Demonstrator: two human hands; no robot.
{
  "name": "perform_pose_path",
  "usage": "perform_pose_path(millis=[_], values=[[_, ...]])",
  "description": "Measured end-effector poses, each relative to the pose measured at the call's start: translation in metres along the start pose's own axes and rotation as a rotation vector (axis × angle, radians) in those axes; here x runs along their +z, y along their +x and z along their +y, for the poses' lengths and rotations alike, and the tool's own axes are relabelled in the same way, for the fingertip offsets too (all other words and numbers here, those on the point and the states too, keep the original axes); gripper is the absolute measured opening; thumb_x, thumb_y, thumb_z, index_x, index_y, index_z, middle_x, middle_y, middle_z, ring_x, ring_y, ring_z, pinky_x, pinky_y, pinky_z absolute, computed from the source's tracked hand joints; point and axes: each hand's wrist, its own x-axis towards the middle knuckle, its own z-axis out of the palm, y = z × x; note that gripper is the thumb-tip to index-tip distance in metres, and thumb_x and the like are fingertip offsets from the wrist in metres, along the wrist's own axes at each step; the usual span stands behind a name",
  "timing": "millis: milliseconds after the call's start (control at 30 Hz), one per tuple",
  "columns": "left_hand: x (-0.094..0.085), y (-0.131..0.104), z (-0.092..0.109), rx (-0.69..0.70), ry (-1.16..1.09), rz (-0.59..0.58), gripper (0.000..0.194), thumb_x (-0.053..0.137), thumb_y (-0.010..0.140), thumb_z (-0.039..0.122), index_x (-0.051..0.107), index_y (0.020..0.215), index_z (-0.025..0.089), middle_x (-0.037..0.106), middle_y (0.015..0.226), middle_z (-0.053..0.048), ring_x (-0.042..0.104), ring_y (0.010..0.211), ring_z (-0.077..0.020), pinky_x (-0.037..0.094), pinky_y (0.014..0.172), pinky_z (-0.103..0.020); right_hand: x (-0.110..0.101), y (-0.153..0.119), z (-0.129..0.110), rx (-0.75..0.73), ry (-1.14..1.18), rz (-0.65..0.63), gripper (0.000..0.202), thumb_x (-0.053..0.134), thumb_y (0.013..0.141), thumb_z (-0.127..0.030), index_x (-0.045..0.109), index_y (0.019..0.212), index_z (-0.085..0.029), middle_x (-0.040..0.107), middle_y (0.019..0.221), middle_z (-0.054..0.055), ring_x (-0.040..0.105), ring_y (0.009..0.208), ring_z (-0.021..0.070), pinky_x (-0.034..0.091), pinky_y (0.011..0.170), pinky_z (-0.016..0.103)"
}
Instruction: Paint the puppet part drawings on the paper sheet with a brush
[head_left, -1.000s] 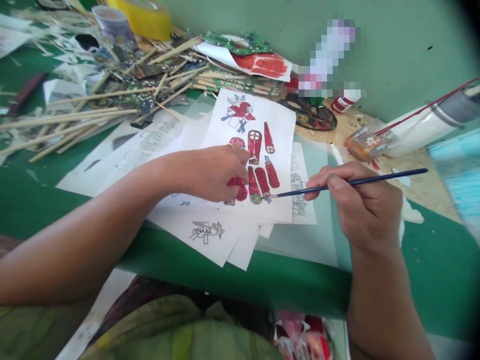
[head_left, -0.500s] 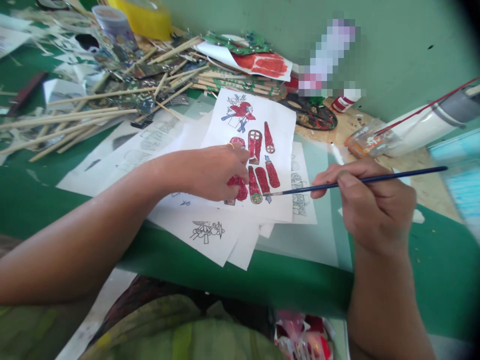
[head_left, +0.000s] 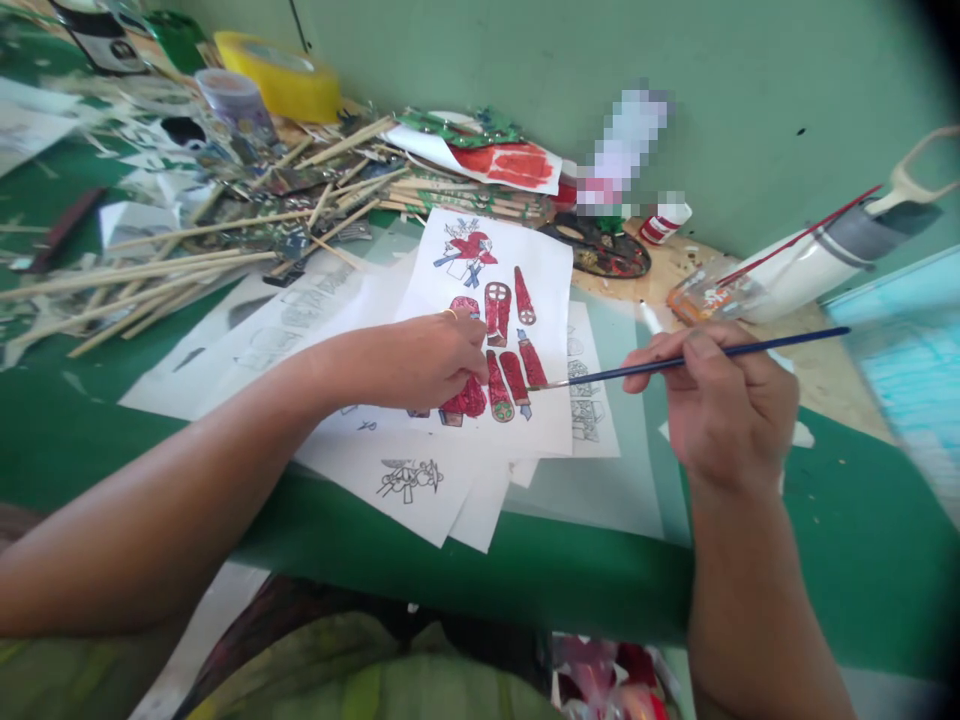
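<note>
My right hand (head_left: 731, 405) grips a thin blue paintbrush (head_left: 697, 360) between thumb and fingers. Its bristle tip is at the lower right of the drawings, over or touching the paper; I cannot tell which. That white sheet (head_left: 517, 235) bears red-painted tapered shapes, one with a green round end (head_left: 502, 409), and a red and blue figure above. Across the sheet's left side lies my left hand (head_left: 439, 355), a ring on one finger, fingers bent and closed over the drawings. Whatever may be under those fingertips is hidden. More line-drawn sheets (head_left: 465, 485) lie beneath.
Wooden sticks (head_left: 180, 240) are heaped at the left, near yellow tape (head_left: 289, 85) and a paint cup (head_left: 234, 100). A dark paint palette (head_left: 596, 250), a small red-and-white bottle (head_left: 665, 220) and a clear orange-marked container (head_left: 697, 292) stand behind the right hand, on the green-covered table (head_left: 585, 570).
The view has tilted up, showing more of the wall and back items. Relative to the sheet, the brush tip has shifted slightly right from the green round end. My left fingers have drawn closer together.
</note>
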Motion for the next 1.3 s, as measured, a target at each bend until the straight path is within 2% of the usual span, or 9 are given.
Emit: perform_pose_path(millis=[100,200,333,467,633,800,1000,1200,1300], values=[[0.000,0.002,-0.003,0.013,-0.035,0.051,0.031,0.044,0.094,0.014,0.074,0.095,0.022,0.060,0.094,-0.006,0.054,0.101,-0.0222,0.045,0.091,-0.036,-0.002,0.007,0.002,-0.005,0.146,0.070,0.020,0.061,0.094,-0.026,0.069,0.077,-0.019,0.064,0.070,0.000,0.066,0.058,0.0152,0.060,0.068,0.035],[-0.001,0.003,-0.008,0.004,-0.044,0.185,0.025,0.046,0.094,0.019,0.071,0.096,0.020,0.064,0.097,-0.006,0.056,0.106,-0.0227,0.044,0.098,-0.037,-0.004,0.013,0.007,0.048,0.253,0.120,0.021,0.059,0.094,-0.025,0.069,0.076,-0.018,0.066,0.071,-0.001,0.064,0.055,0.0138,0.061,0.070,0.036],[-0.004,0.002,-0.018,-0.123,0.015,0.366,0.022,0.046,0.094,0.024,0.067,0.098,0.019,0.063,0.101,-0.008,0.057,0.100,-0.0216,0.046,0.093,-0.036,-0.008,0.021,0.016,0.078,0.338,0.207,0.025,0.059,0.096,-0.033,0.070,0.081,-0.017,0.068,0.069,0.001,0.065,0.054,0.0147,0.058,0.063,0.033],[-0.009,0.000,-0.038,-0.258,0.045,0.445,0.025,0.042,0.092,0.022,0.066,0.100,0.019,0.062,0.105,-0.008,0.057,0.106,-0.0230,0.047,0.096,-0.037,-0.014,0.026,0.026,0.133,0.400,0.164,0.025,0.062,0.094,-0.039,0.071,0.080,-0.019,0.068,0.061,0.001,0.066,0.058,0.0160,0.060,0.070,0.034],[-0.010,-0.002,-0.056,-0.361,0.090,0.482,0.033,0.041,0.093,0.021,0.068,0.111,0.021,0.063,0.113,-0.009,0.056,0.114,-0.0247,0.044,0.106,-0.043,-0.017,0.029,0.033,0.291,0.546,0.159,0.023,0.058,0.093,-0.029,0.068,0.075,-0.020,0.066,0.056,0.001,0.063,0.055,0.0143,0.060,0.070,0.032],[-0.005,0.000,-0.058,-0.419,0.045,0.421,0.043,0.041,0.094,0.021,0.065,0.130,0.022,0.059,0.133,-0.011,0.053,0.129,-0.0263,0.041,0.113,-0.043,-0.014,0.030,0.037,0.394,0.607,0.176,0.022,0.058,0.092,-0.026,0.064,0.072,-0.020,0.061,0.053,-0.001,0.057,0.050,0.0125,0.059,0.065,0.031],[-0.005,0.001,-0.060,-0.476,-0.002,0.425,0.052,0.039,0.094,0.015,0.057,0.142,0.019,0.061,0.138,-0.012,0.054,0.132,-0.0277,0.041,0.115,-0.044,-0.008,0.033,0.039,0.531,0.669,0.250,0.028,0.055,0.092,-0.022,0.061,0.065,-0.019,0.052,0.046,-0.003,0.050,0.045,0.0099,0.058,0.061,0.027],[-0.004,0.000,-0.066,-0.459,-0.025,0.460,0.058,0.038,0.093,0.012,0.053,0.148,0.021,0.061,0.144,-0.011,0.057,0.135,-0.0264,0.042,0.116,-0.041,-0.007,0.031,0.031,0.699,0.692,0.124,0.020,0.061,0.092,-0.023,0.063,0.072,-0.020,0.059,0.053,-0.003,0.057,0.049,0.0131,0.063,0.082,0.048],[-0.004,-0.001,-0.071,-0.454,-0.061,0.491,0.057,0.039,0.092,0.012,0.056,0.146,0.022,0.062,0.145,-0.011,0.058,0.135,-0.0260,0.043,0.116,-0.040,-0.006,0.030,0.031,0.732,0.689,0.092,0.022,0.056,0.096,-0.020,0.065,0.076,-0.018,0.061,0.054,-0.001,0.060,0.053,0.0145,0.062,0.083,0.051]])
